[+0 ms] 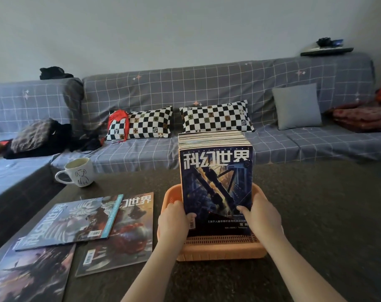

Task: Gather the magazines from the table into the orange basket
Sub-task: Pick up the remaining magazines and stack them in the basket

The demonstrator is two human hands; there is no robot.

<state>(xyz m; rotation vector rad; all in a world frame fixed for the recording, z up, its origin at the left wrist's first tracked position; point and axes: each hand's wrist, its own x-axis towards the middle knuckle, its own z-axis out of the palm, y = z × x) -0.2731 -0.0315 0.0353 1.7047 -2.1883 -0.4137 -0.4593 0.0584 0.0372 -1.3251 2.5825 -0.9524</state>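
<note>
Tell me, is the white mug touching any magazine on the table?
Apart. The head view shows bare table between the white mug and the nearest loose magazine.

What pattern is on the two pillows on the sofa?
A black-and-white checkerboard on both rectangular pillows, seen in the head view.

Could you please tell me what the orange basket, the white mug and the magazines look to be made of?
The basket looks like matte moulded plastic: its wall has rows of even slots. The mug seems to be glazed ceramic, white and smooth with a drawn dog. The magazines lying on the table and the stack that both hands grip look like paper with glossy printed covers that catch light.
</note>
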